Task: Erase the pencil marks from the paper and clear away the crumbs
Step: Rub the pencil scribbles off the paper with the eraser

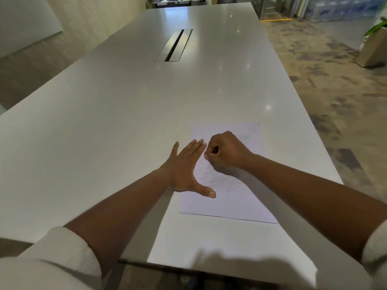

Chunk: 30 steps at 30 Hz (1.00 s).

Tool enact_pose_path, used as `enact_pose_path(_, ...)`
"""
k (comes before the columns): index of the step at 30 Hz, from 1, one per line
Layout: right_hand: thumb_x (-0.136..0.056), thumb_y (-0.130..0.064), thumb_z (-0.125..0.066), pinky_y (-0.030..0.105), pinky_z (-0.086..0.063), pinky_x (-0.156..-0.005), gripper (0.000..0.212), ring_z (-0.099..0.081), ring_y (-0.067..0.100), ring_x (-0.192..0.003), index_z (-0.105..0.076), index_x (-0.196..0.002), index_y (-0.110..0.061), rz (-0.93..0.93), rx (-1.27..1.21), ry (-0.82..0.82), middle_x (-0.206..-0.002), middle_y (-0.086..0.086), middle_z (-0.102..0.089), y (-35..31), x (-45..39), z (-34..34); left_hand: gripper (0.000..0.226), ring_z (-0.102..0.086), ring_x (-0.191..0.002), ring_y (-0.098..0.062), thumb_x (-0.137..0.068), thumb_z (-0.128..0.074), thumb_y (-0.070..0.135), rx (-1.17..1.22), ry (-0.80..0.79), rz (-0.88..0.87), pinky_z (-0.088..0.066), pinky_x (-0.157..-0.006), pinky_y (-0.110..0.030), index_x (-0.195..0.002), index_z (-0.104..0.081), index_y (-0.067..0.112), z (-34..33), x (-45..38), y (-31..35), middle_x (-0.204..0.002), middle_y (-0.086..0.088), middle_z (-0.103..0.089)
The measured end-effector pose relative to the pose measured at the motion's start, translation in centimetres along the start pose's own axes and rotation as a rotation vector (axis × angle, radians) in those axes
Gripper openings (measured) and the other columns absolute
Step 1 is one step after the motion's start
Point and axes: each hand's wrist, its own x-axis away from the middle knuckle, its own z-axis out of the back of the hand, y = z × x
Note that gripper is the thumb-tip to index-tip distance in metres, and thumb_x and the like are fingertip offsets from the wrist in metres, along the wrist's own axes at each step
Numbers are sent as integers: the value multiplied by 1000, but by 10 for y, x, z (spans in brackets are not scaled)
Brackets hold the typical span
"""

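The paper point(228, 197), a white sheet carrying faint grey pencil marks point(217, 181), lies flat near the front right edge of a long pale table point(125, 114), and the left hand point(186, 170) rests on its left margin with fingers straight and thumb spread wide, pressing it down. Just beyond, the right hand point(224, 153) sits on the sheet with its fingers curled tight, pinching something too small and hidden to name against the marks. Farther up the table a metal cable hatch point(173, 45) is set into the middle of the top.
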Motion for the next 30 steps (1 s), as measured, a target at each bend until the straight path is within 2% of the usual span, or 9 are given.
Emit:
enact_pose_path(2,-76,-12,-72,33,-52,-61,11,-63,12,-61,-72,-65,-10,47,-46,-52,-65,-1,-68,-8,11,-2,157,33,-149,-1,-45,-44,110,3,-1,-1,16,-122,-57,-161,20,26,0,0,0,-168,14,26)
enact_pose_path(5,-76,-10,-74,25,-51,-60,9,-64,10,-63,-74,-67,-13,129,-124,-231,-67,-4,-70,-23,31,-5,158,32,-149,-1,-42,-42,111,3,0,-11,16,-122,-58,-162,18,25,1,0,0,-168,13,25)
enact_pose_path(7,-77,-12,-76,24,-51,-60,7,-65,10,-64,-76,-69,-13,137,-138,-272,-68,-4,-70,-23,31,-6,159,32,-149,-1,-42,-41,111,8,6,-13,17,-122,-58,-162,18,25,0,0,0,-168,14,25)
enact_pose_path(13,-78,-16,-75,38,-54,-64,11,-65,16,-63,-74,-71,-7,-2,-5,33,-68,3,-70,4,-1,-1,156,32,-149,-1,-45,-46,109,6,6,-3,15,-122,-57,-161,19,27,1,0,1,-168,13,24)
enact_pose_path(16,-78,-15,-75,37,-54,-65,9,-65,14,-64,-75,-72,-8,6,-13,4,-69,2,-71,0,3,1,155,31,-150,-2,-46,-47,109,8,10,0,16,-123,-57,-161,18,28,1,0,1,-168,13,24)
enact_pose_path(20,-77,-15,-76,25,-53,-62,9,-66,9,-63,-75,-68,-13,105,-131,-210,-69,-4,-71,-16,31,1,155,32,-149,-3,-46,-45,109,-6,-3,-2,16,-122,-57,-161,19,28,0,0,1,-168,13,26)
enact_pose_path(22,-77,-17,-78,24,-52,-61,10,-66,8,-63,-74,-68,-14,120,-123,-248,-69,-4,-71,-14,39,2,154,32,-149,-2,-46,-46,109,-3,0,-2,16,-122,-57,-162,18,28,-1,0,1,-168,13,26)
enact_pose_path(27,-77,-16,-73,38,-54,-64,14,-64,18,-62,-72,-65,-8,-29,62,60,-65,3,-69,14,10,13,155,31,-150,-2,-47,-50,107,1,1,7,17,-122,-56,-162,17,27,1,1,3,-168,14,25)
enact_pose_path(30,-76,-14,-75,36,-54,-64,10,-64,17,-64,-74,-68,-8,-37,78,37,-68,3,-70,15,5,14,155,31,-150,-3,-46,-48,107,-7,0,7,17,-122,-57,-162,17,27,2,1,3,-168,14,25)
